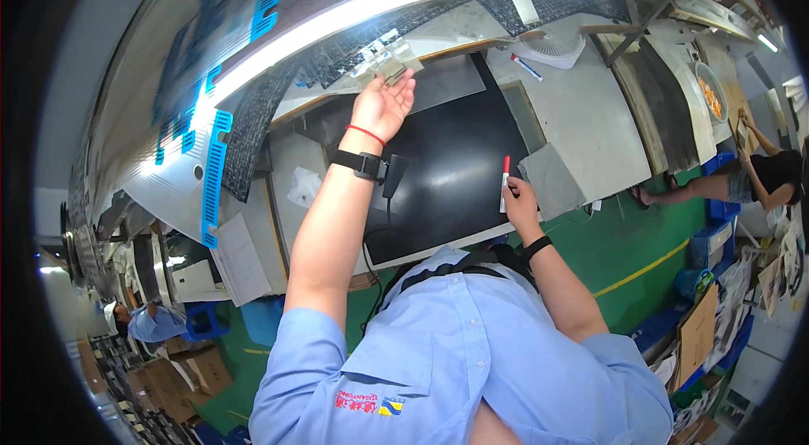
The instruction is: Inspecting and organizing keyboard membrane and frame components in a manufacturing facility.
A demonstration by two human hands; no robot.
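Observation:
My left hand (388, 110) reaches up to the shelf edge beneath the bright tube light, palm upward. Its fingers are curled at a small flat metal-looking piece (396, 76), whose exact kind I cannot make out. Beyond the fingertips are several clear, shiny pieces (375, 56) on the shelf. Lower and to the right, my right hand (522, 202) is closed around a white marker with a red end (506, 165), which points away from me. Marker and hand are over the right side of a glossy black panel (447, 167) on the workbench.
Right of the panel lies a grey sheet (552, 179). Farther back are a blue-and-white marker (527, 67) and a white fan (549, 47). A crumpled plastic bag (303, 187) sits at left. The lit tube (404, 2) hangs above the shelf. Co-workers appear at both sides.

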